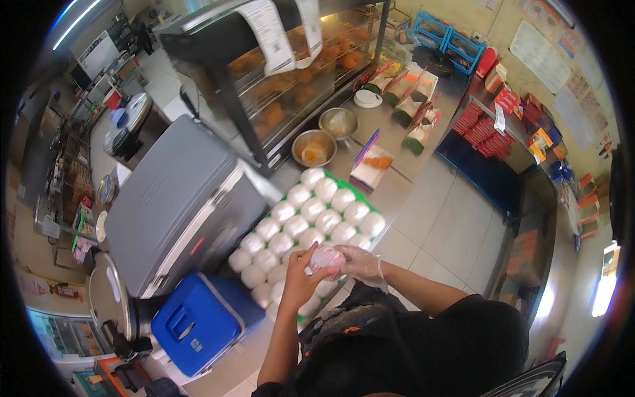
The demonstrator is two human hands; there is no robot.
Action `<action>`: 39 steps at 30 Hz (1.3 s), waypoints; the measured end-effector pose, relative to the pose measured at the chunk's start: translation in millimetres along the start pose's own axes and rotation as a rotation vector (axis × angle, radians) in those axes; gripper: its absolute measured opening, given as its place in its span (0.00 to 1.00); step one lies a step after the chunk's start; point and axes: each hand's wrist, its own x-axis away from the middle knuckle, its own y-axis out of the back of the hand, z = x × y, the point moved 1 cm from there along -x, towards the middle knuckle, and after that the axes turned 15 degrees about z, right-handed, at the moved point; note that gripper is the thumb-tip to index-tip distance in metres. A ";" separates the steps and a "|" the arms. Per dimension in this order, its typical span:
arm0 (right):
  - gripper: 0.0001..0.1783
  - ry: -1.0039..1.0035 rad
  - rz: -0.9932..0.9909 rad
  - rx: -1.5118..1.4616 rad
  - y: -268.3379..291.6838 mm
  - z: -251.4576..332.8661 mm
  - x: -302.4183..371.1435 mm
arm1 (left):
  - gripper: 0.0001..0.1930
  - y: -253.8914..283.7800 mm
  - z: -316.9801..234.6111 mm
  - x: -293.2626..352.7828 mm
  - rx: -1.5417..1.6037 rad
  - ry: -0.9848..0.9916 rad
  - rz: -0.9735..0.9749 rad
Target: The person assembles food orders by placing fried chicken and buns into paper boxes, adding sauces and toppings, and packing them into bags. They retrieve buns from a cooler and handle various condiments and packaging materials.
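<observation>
In front of my body, my bare left hand (299,276) curls round a small round bundle in pink and white wrapping (325,259). My right hand (360,266), in a loose clear plastic glove, grips its other side. What the wrapping contains is hidden. Just beneath and beyond the hands lies a green tray (360,196) filled with rows of white, round wrapped bundles (312,209). Its near part is covered by my hands and the held bundle.
Left of the tray stand a large grey cooler (175,192) and a blue cooler box (195,324). Beyond it are two metal bowls (314,149), an open carton with fried food (372,165) and several filled paper packs (417,135). A glass food warmer (291,79) rises behind.
</observation>
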 end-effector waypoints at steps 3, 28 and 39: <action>0.39 0.023 -0.214 0.206 159.8 -15.2 8.7 | 0.43 -45.6 13.2 -123.7 -0.020 -0.028 -0.051; 0.22 -0.612 -0.233 1.525 423.5 6.2 -102.2 | 0.27 -112.7 19.0 24.4 0.673 0.654 -0.242; 0.21 -0.442 -0.373 1.738 369.0 40.5 -59.0 | 0.23 -267.0 110.8 189.3 0.594 0.850 -0.282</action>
